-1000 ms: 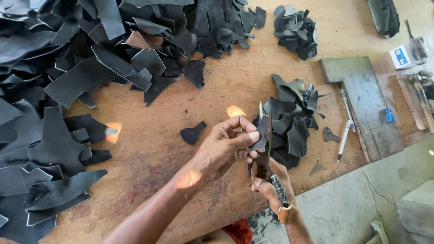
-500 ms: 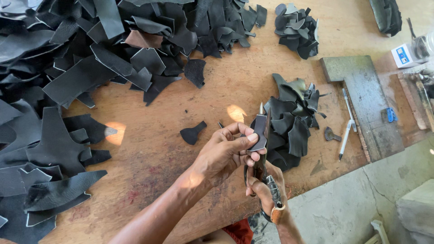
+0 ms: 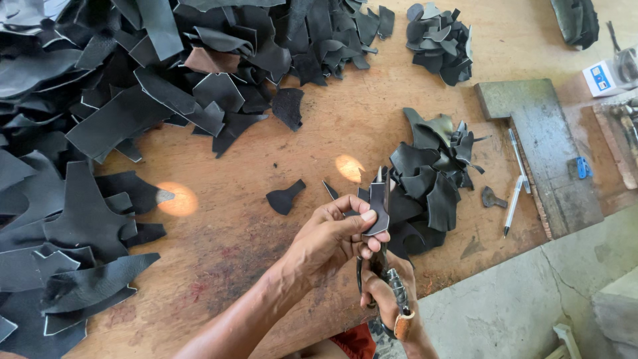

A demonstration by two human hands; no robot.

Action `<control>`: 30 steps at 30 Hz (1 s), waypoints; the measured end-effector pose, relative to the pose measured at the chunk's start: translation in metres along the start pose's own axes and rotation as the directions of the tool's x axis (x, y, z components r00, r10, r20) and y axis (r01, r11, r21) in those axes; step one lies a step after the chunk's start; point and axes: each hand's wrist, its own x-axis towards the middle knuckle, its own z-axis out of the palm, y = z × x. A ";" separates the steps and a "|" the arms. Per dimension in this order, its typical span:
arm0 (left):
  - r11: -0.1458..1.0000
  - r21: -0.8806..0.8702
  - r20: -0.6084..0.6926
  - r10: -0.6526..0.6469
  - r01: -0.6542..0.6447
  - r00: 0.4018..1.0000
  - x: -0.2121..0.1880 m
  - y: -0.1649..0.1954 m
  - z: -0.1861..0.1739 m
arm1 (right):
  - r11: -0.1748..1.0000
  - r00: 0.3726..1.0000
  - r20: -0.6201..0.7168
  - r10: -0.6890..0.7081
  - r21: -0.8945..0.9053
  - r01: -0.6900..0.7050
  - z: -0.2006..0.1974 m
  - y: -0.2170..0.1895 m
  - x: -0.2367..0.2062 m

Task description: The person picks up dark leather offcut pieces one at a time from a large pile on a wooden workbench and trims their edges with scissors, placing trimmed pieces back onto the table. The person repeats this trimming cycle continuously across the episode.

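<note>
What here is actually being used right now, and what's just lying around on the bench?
In use:
left hand, pinching a small black leather piece
right hand, gripping scissors that meet that piece

Lying about:
big heap of black leather offcuts
small cut pile beside the hands
far pile
lone scrap
two pens
grey board
wooden bench

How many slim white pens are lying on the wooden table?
2: the upper slim white pen lies beside the grey slab; the lower slim white pen lies just below it. Others may be hidden.
</note>
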 end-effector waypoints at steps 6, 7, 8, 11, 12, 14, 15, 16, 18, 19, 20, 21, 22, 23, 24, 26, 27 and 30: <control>1.000 0.016 -0.002 -0.025 0.025 1.000 -0.005 -0.008 -0.007 | 0.996 0.994 -0.059 0.089 -0.002 -0.089 0.006 0.004 -0.008; 0.999 0.021 -0.011 -0.027 0.027 1.000 -0.005 -0.009 -0.008 | 0.993 0.991 -0.076 0.113 -0.010 -0.114 0.007 0.004 -0.009; 0.999 0.026 -0.020 -0.030 0.030 0.999 -0.005 -0.011 -0.008 | 0.992 0.990 -0.076 0.123 0.020 -0.121 0.008 0.006 -0.011; 0.999 0.027 -0.031 -0.042 0.043 0.999 -0.005 -0.015 -0.012 | 0.983 0.981 -0.092 0.171 0.080 -0.164 0.012 0.010 -0.015; 0.999 0.025 -0.034 -0.046 0.046 0.998 -0.005 -0.017 -0.013 | 0.978 0.974 -0.105 0.200 0.079 -0.193 0.014 0.012 -0.016; 0.998 0.028 -0.041 -0.053 0.054 0.998 -0.006 -0.018 -0.014 | 0.974 0.966 -0.124 0.226 0.056 -0.221 0.015 0.016 -0.017; 0.998 0.029 -0.045 -0.058 0.059 0.997 -0.006 -0.019 -0.014 | 0.974 0.966 -0.130 0.225 0.034 -0.223 0.015 0.018 -0.018; 0.997 0.045 -0.054 -0.062 0.064 0.997 -0.005 -0.018 -0.015 | 0.975 0.966 -0.136 0.222 0.012 -0.222 0.015 0.020 -0.018; 0.995 0.071 -0.081 -0.071 0.076 0.994 -0.007 -0.018 -0.015 | 0.978 0.971 -0.120 0.208 0.042 -0.205 0.014 0.024 -0.019; 0.989 0.139 -0.110 -0.030 0.046 0.993 -0.009 -0.018 -0.016 | 0.979 0.973 -0.108 0.203 0.057 -0.198 0.014 0.027 -0.020; 0.977 0.212 -0.135 0.013 0.016 0.991 -0.012 -0.017 -0.018 | 0.967 0.959 -0.127 0.253 0.061 -0.247 0.015 0.029 -0.018; 0.959 0.284 -0.156 0.057 -0.011 0.986 -0.014 -0.015 -0.019 | 0.953 0.942 -0.145 0.303 0.067 -0.296 0.015 0.032 -0.016; 0.953 0.302 -0.151 0.086 -0.037 0.985 -0.016 -0.013 -0.020 | 0.936 0.922 -0.162 0.351 0.074 -0.344 0.015 0.034 -0.015; 0.944 0.323 -0.140 0.115 -0.064 0.983 -0.017 -0.011 -0.022 | 0.941 0.933 -0.134 0.335 0.095 -0.324 0.014 0.035 -0.014; 0.934 0.343 -0.128 0.147 -0.096 0.981 -0.017 -0.008 -0.023 | 0.946 0.943 -0.105 0.314 0.114 -0.303 0.010 0.035 -0.015; 0.911 0.398 -0.151 0.178 -0.105 0.972 -0.018 -0.005 -0.024 | 0.950 0.953 -0.066 0.295 0.127 -0.286 0.009 0.036 -0.017; 0.898 0.426 -0.159 0.190 -0.106 0.969 -0.018 -0.004 -0.025 | 0.951 0.954 -0.063 0.292 0.125 -0.282 0.008 0.037 -0.018; 0.834 0.548 -0.212 0.218 -0.069 0.953 -0.019 0.000 -0.025 | 0.959 0.965 -0.039 0.259 0.131 -0.252 0.005 0.039 -0.017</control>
